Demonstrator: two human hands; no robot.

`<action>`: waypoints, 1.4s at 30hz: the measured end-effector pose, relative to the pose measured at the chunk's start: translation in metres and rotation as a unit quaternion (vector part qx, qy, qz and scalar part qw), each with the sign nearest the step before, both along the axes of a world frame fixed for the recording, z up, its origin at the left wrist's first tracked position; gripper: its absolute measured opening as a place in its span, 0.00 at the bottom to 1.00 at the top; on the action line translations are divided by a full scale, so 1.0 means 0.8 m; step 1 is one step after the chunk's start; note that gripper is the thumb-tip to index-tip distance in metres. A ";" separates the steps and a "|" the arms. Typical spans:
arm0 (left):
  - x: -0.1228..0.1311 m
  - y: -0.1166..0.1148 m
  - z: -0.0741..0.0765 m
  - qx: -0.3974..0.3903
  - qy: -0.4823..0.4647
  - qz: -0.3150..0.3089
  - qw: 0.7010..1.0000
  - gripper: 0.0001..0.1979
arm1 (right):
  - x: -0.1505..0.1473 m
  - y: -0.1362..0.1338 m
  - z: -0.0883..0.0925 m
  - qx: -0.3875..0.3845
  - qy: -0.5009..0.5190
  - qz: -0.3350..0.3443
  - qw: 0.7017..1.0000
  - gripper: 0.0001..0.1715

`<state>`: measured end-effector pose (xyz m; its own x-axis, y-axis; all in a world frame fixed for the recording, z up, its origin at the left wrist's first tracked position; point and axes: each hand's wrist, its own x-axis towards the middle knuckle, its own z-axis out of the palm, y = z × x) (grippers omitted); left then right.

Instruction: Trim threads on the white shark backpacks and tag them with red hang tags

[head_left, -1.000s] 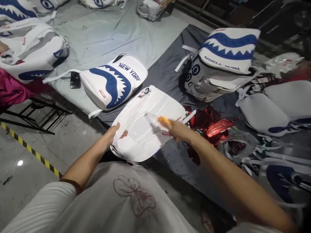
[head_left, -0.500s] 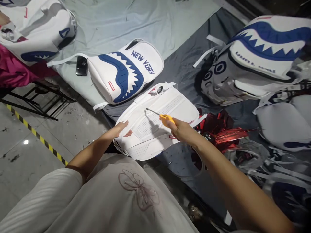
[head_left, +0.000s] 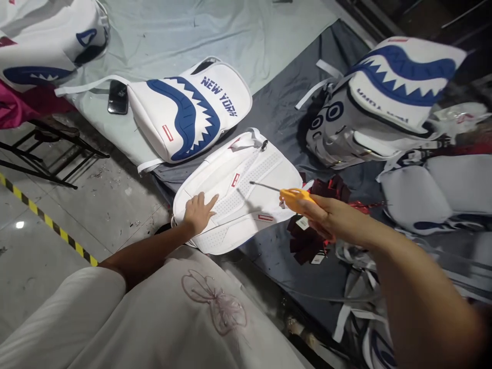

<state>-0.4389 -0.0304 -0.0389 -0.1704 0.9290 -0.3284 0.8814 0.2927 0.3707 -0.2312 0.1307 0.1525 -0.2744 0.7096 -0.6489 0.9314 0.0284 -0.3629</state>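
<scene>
A white backpack (head_left: 209, 189) lies back-panel up on the table edge in front of me, with dotted padding and small red labels. My left hand (head_left: 199, 212) rests on its lower left part, fingers spread and holding nothing. My right hand (head_left: 326, 215) is closed around a pair of orange-handled scissors (head_left: 295, 199). Their thin dark tip points left above the backpack's panel, apart from my left hand. Behind it lies a second white backpack (head_left: 149, 118) with a blue shark mouth and NEW YORK lettering.
A black phone (head_left: 117, 97) lies beside the second backpack. More shark-pattern bags stand at right (head_left: 407, 77) and upper left (head_left: 38, 51). Dark red tags (head_left: 303, 241) lie right of the near backpack. A black metal stand (head_left: 49, 154) and striped floor tape (head_left: 46, 218) are at left.
My left hand has gone from gripping the backpack's edge to lying spread on its panel. My right hand has moved the scissors right. A red label now shows on the panel.
</scene>
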 end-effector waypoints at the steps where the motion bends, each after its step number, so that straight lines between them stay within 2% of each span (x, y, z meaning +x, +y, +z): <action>1: 0.002 0.004 -0.003 -0.003 0.036 -0.015 0.999 0.31 | -0.007 -0.002 -0.001 0.015 -0.009 0.011 1.000 0.33; 5: -0.002 0.015 -0.008 -0.009 0.076 -0.025 0.997 0.31 | -0.042 -0.009 -0.014 -0.044 -0.067 0.096 0.992 0.25; 7: -0.003 0.012 -0.003 -0.006 0.071 -0.022 0.997 0.31 | -0.041 -0.003 -0.016 -0.038 -0.084 0.083 0.992 0.28; 9: 0.004 0.002 0.008 0.028 0.066 -0.026 0.997 0.30 | -0.025 0.009 -0.012 -0.019 -0.101 0.058 0.993 0.32; 12: 0.037 -0.019 0.025 0.103 0.030 -0.082 0.991 0.35 | 0.006 0.026 -0.005 -0.071 -0.115 0.074 0.988 0.32; 13: 0.053 -0.025 0.029 0.111 0.007 -0.115 0.987 0.40 | 0.013 0.029 -0.003 -0.056 -0.133 0.074 0.987 0.32; 15: 0.082 -0.032 0.033 0.090 -0.058 -0.161 0.981 0.46 | 0.025 0.029 0.002 0.028 -0.195 0.055 0.979 0.32; 16: 0.092 -0.032 0.033 0.071 -0.110 -0.149 0.980 0.46 | 0.030 0.025 0.007 0.048 -0.213 0.047 0.975 0.31; 17: 0.099 -0.031 0.031 0.052 -0.173 -0.115 0.977 0.43 | 0.037 0.018 0.012 0.026 -0.212 0.048 0.976 0.30; 20: 0.093 -0.017 0.021 0.026 -0.342 0.022 0.939 0.31 | 0.072 -0.018 0.033 -0.119 -0.136 0.035 0.983 0.26; 22: 0.073 -0.003 0.014 0.016 -0.389 0.067 0.919 0.24 | 0.105 -0.050 0.042 -0.095 -0.124 -0.018 0.988 0.27; 24: 0.055 0.010 0.008 -0.012 -0.409 0.092 0.908 0.23 | 0.138 -0.081 0.043 -0.086 -0.097 -0.058 0.990 0.28; 26: 0.048 0.020 0.005 -0.044 -0.424 0.117 0.897 0.26 | 0.160 -0.104 0.036 -0.162 -0.020 -0.048 0.985 0.31; 27: 0.051 0.022 0.004 -0.053 -0.425 0.125 0.895 0.27 | 0.166 -0.108 0.031 -0.194 0.013 -0.039 0.980 0.31; 28: 0.058 0.024 0.005 -0.055 -0.423 0.133 0.895 0.28 | 0.168 -0.107 0.025 -0.193 0.028 -0.040 0.980 0.31; 29: 0.070 0.024 0.007 -0.051 -0.421 0.141 0.895 0.27 | 0.167 -0.100 0.020 -0.156 0.023 -0.053 0.986 0.31; 30: 0.085 0.024 0.010 -0.037 -0.409 0.140 0.901 0.25 | 0.163 -0.089 0.015 -0.094 0.006 -0.069 0.993 0.31; 32: 0.119 0.021 0.019 0.006 -0.332 0.104 0.937 0.22 | 0.155 -0.062 0.007 0.055 -0.042 -0.078 0.995 0.33; 34: 0.149 0.017 0.029 0.031 -0.203 0.033 0.978 0.28 | 0.150 -0.045 -0.004 0.146 -0.101 -0.047 0.983 0.37; 36: 0.160 0.013 0.039 0.021 -0.116 -0.034 0.992 0.33 | 0.154 -0.057 -0.019 0.121 -0.107 0.005 0.987 0.38; 37: 0.154 0.011 0.043 0.016 -0.121 -0.053 0.991 0.34 | 0.159 -0.075 -0.028 0.078 -0.084 0.025 0.993 0.36; 38: 0.141 0.008 0.046 0.021 -0.154 -0.057 0.986 0.34 | 0.167 -0.099 -0.038 0.027 -0.020 0.050 0.998 0.33; 39: 0.121 0.004 0.047 0.039 -0.213 -0.025 0.976 0.32 | 0.176 -0.127 -0.048 0.000 0.045 0.056 0.997 0.33; 40: 0.096 -0.001 0.048 0.064 -0.279 0.043 0.957 0.29 | 0.184 -0.157 -0.060 -0.011 0.064 0.035 0.997 0.34; 42: 0.037 -0.010 0.044 0.100 -0.386 0.231 0.887 0.21 | 0.191 -0.215 -0.083 -0.012 0.065 -0.026 0.997 0.36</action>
